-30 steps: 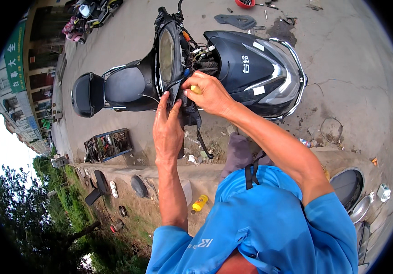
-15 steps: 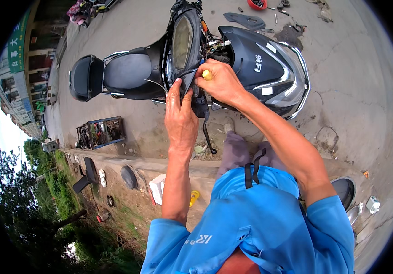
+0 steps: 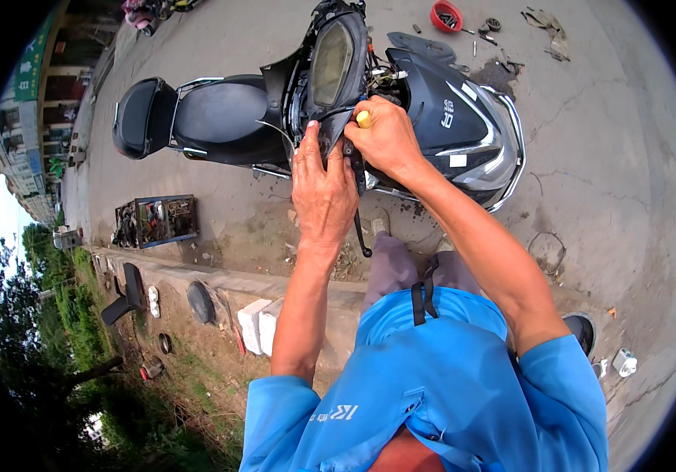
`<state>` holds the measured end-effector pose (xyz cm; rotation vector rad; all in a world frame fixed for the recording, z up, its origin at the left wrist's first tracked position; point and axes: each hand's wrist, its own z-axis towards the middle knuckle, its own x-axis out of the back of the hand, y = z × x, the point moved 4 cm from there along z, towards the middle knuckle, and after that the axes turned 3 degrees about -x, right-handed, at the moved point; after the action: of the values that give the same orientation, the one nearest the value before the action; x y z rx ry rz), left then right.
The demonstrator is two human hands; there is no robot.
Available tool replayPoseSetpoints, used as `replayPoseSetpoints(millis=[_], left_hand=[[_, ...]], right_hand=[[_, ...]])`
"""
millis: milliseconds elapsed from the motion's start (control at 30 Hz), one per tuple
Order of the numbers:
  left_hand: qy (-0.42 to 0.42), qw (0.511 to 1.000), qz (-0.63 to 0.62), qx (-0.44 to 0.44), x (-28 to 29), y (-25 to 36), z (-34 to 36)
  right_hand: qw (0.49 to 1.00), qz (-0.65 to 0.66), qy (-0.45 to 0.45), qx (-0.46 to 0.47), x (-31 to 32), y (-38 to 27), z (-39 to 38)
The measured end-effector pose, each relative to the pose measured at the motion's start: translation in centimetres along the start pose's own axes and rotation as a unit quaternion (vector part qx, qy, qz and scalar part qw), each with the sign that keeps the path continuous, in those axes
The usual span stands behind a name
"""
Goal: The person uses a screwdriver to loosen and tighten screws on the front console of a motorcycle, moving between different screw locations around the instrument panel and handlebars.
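Observation:
A black motor scooter stands across in front of me, its front to the right. Wires show beside its raised instrument display. My right hand is closed round a yellow-handled screwdriver at the near edge of the display housing; the tool's tip is hidden. My left hand lies with fingers stretched out against the dark trim panel just below the display. A brake lever sticks out toward me, under my hands.
An open toolbox full of tools sits on the ground to the left. Beyond the scooter lie a red bowl with small parts, a loose dark panel and scattered tools. A low concrete kerb runs behind my feet, with white blocks past it.
The view has shifted slightly, so the display appears farther right. Both hands stay at the same part of the housing, and the screwdriver remains in my right hand.

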<state>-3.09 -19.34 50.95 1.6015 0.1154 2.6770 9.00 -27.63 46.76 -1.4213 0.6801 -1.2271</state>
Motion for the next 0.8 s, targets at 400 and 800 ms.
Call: replayPoseSetpoints(millis=[400, 800], left_hand=[[-0.023, 0.999, 0.006, -0.025, -0.1, -0.7, 0.5], [0.111, 0.993, -0.042, 0.026, -0.4, -0.8, -1.2]], right_hand=[[0.990, 0.103, 0.056, 0.080, -0.5, 1.5, -0.4], [1.000, 0.018, -0.007, 0.021, 0.3, 1.0, 0.7]])
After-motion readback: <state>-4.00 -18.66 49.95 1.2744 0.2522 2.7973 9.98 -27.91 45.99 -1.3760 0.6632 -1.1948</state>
